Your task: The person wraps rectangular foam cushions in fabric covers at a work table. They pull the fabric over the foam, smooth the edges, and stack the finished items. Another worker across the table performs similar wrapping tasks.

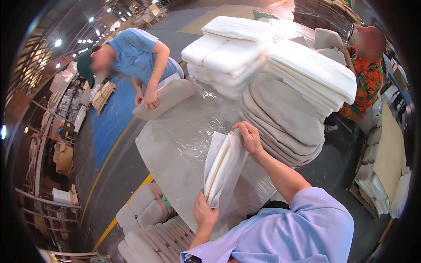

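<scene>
Head view: I read both grips closed on one workpiece. The workpiece is a flat white cover (222, 164) with a tan strip along its length. It is tilted, above the plastic-wrapped counter (175, 140). My left grip (206, 211) is gripping the near end; my right grip (249, 138) is gripping the far upper corner. I cannot tell whether the cover touches the counter.

Beyond the right grip, a stack of grey cushions (285, 118) sits on the counter. White pads (232, 55) are piled behind it. At the far left edge of the counter, a co-worker in a blue shirt (131, 52) holds a grey pad (169, 98). More grey cushions (155, 243) lie in rows beside the counter, at lower left.
</scene>
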`<state>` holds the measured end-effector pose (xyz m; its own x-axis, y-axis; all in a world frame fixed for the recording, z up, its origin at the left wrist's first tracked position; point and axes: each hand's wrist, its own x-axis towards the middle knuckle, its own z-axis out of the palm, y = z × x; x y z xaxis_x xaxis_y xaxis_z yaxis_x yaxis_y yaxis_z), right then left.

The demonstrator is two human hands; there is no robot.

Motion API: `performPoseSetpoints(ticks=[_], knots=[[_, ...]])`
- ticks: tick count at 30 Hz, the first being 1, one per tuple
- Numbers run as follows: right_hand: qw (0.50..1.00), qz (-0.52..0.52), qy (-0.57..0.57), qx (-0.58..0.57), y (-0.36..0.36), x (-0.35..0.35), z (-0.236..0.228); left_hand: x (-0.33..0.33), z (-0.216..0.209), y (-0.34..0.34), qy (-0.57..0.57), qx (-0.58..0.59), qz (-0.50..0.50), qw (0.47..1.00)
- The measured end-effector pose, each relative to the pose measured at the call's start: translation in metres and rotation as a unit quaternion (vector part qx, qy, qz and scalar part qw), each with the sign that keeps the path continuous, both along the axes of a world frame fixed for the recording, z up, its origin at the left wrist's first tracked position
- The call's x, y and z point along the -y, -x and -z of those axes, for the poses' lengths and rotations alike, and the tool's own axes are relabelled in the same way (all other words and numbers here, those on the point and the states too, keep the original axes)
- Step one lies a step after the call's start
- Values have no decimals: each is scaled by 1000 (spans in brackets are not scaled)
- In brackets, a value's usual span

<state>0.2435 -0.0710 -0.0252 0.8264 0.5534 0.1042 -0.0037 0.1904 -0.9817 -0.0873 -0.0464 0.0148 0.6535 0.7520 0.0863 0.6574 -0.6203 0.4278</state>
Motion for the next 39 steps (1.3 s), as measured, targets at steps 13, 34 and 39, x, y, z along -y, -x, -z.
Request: performPoseSetpoints(ticks=[13, 34, 39], knots=[[995, -35, 73, 63, -25, 30, 23, 35, 9, -6, -22, -10, 32, 999], [999, -30, -7, -28, -37, 27, 58, 70, 44, 84, 400, 447, -244, 762], [999, -41, -9, -26, -39, 30, 55, 70, 42, 80, 329, 421, -232, 813]])
